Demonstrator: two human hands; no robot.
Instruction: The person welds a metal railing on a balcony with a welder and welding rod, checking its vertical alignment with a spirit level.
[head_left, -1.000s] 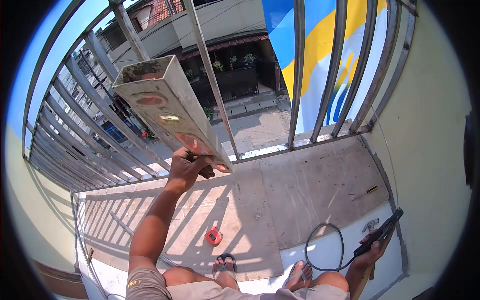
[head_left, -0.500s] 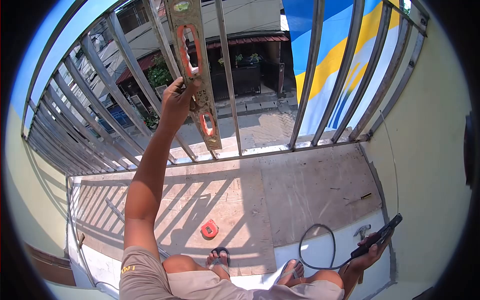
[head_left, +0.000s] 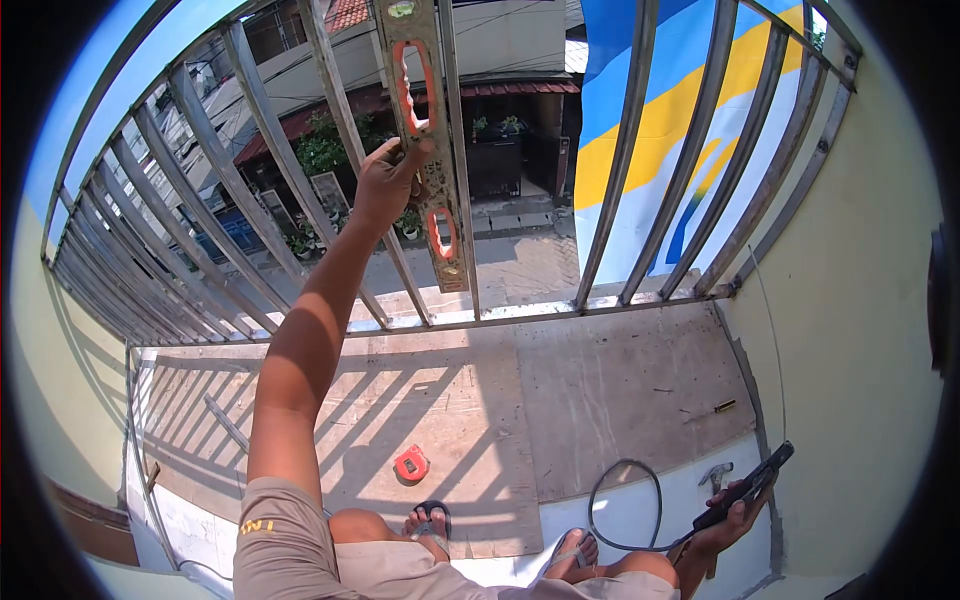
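Observation:
My left hand (head_left: 388, 188) is closed around the edge of a worn, dirty spirit level (head_left: 438, 182) with red-rimmed grip holes. The level stands nearly upright along a metal bar (head_left: 461, 190) of the railing, its lower end above the bottom rail. Its top runs out of view. My right hand (head_left: 735, 522), low on the right, grips a black welding electrode holder (head_left: 742, 487). A thin electrode (head_left: 772, 330) points up from the holder's jaws, near the wall. A black cable (head_left: 592, 510) loops from the holder across the floor.
A red tape measure (head_left: 411, 464) lies on the plywood sheet (head_left: 590, 400). A hammer (head_left: 716, 474) is beside my right hand, and a screwdriver (head_left: 725, 406) lies near the right wall (head_left: 850, 300). A blue, yellow and white banner (head_left: 610, 170) hangs beyond the railing. A metal strip (head_left: 226, 421) lies at left.
My left hand has moved the spirit level right and slightly up, closer to the railing bar. My right hand still holds the electrode holder, shifted slightly in view.

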